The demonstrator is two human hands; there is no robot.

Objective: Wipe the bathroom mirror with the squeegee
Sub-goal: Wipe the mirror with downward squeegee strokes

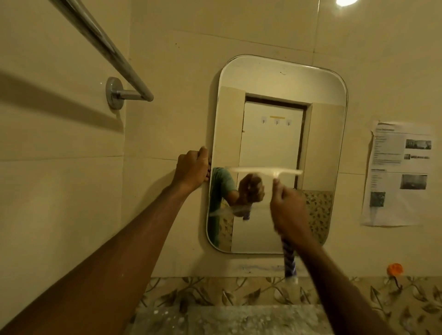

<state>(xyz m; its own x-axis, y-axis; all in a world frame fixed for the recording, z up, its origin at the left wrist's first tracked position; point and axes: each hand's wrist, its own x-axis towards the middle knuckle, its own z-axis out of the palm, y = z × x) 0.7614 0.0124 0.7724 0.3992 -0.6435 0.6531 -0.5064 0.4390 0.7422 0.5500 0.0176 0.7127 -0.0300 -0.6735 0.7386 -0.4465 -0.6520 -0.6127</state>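
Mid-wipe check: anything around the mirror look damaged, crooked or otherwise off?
The paper notice right of the mirror is wrinkled, its left edge curling off the wall. A small dark mark sits near the mirror's top edge, above the squeegee. Nothing else stands out.

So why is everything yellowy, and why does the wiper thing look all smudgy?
Head view: the round lamp glares white and the light is dim and yellowish; the pale plastic squeegee and the right hand gripping it are smeared by motion blur; the left hand holding the rounded rectangular mirror looks sharper; the shiny metal towel rail throws a long dark shadow on the tiled wall.
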